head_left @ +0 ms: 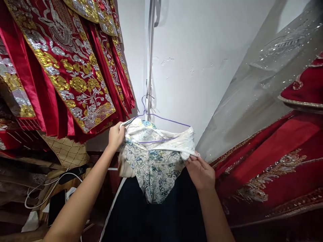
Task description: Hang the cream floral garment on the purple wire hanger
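A pale floral top (158, 168) with blue, green and yellow print hangs on a thin purple wire hanger (168, 119) in front of me. Its upper edge gapes, so the hanger's bottom bar shows inside. My left hand (116, 136) is closed on the top's upper left corner, at the end of the hanger. On the other side, my right hand (201, 170) pinches the top's right edge from below, fingers partly behind the cloth. The hanger's hook points up towards the wall and bears on nothing that I can make out.
Red costumes with gold and silver embroidery (78, 84) hang at left. Sparkly grey tulle (252, 77) and a beaded red garment (272, 174) fill the right. A white cable (54, 185) and a dark phone-like slab (57, 206) lie lower left. Behind is a white wall (196, 50).
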Tool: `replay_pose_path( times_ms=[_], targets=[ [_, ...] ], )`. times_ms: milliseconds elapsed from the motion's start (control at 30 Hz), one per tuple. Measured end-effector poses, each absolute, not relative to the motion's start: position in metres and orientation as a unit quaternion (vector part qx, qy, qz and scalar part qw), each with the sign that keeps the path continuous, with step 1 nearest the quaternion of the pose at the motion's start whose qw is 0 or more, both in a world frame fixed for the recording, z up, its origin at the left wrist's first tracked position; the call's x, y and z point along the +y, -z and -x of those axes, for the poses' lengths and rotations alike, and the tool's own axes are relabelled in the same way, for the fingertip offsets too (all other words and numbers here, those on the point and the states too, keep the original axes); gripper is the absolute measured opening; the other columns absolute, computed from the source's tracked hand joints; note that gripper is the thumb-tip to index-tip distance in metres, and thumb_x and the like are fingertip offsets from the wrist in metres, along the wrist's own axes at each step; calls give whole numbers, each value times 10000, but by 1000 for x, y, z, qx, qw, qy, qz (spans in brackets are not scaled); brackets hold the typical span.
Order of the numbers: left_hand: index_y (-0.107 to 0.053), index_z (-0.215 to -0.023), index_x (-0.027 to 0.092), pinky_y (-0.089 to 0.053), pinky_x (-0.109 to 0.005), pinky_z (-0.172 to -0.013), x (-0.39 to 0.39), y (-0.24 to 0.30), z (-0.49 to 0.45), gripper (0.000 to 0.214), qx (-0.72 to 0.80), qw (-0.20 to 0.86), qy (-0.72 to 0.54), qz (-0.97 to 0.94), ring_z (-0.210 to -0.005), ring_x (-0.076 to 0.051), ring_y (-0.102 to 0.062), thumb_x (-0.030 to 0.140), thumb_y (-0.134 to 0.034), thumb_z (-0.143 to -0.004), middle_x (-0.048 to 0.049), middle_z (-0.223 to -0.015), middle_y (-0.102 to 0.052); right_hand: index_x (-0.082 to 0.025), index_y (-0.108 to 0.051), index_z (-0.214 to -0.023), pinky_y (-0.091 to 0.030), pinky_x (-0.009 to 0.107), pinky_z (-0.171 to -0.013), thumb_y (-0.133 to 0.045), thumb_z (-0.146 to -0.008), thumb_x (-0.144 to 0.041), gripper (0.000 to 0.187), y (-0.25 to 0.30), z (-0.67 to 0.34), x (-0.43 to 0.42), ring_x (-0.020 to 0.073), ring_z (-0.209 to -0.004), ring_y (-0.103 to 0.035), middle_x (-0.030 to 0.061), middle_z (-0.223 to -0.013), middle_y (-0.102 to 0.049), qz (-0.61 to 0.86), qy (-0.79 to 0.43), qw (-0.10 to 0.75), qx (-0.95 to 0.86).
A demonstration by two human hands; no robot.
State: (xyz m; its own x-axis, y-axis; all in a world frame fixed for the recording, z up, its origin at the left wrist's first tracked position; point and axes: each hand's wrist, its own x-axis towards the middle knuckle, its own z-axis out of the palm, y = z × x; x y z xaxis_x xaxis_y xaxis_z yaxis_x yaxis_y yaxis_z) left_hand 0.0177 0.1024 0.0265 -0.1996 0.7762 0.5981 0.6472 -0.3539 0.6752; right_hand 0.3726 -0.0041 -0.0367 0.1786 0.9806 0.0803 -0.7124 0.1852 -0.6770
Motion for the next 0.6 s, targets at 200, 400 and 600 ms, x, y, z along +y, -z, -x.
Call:
replay_pose_path(
  times_ms=[200,400,600],
  targets=[
    [-516,-592,173,-297,-236,-559,76,-16,17,147,562,261,-610,-494,-617,-143,-442,246,-540,-717,17,-587,-495,-238,-645,-894,-582,384,-816,-578,-823,-253,99,59,-344,1,177,-854,-671,23,-893,-694,230,-616,723,-212],
    [-625,-728,150,-494,-313,-591,45,38,5,153,487,483,-659,-309,-606,-211,-618,282,-562,-682,-54,-646,-660,-235,-630,-819,-564,334,-666,-686,-766,-317,112,82,-317,-13,179,-740,-650,12,-781,-662,271,-630,697,-209],
    [-696,-905,152,-572,-354,-781,8,75,-42,195,329,655,-672,-105,-824,-260,-725,250,-675,-738,-82,-795,-748,-267,-608,-1155,-392,239,-492,-714,-797,-378,390,66,-296,-22,101,-512,-458,-47,-691,-560,376,-563,668,-309]
  ],
)
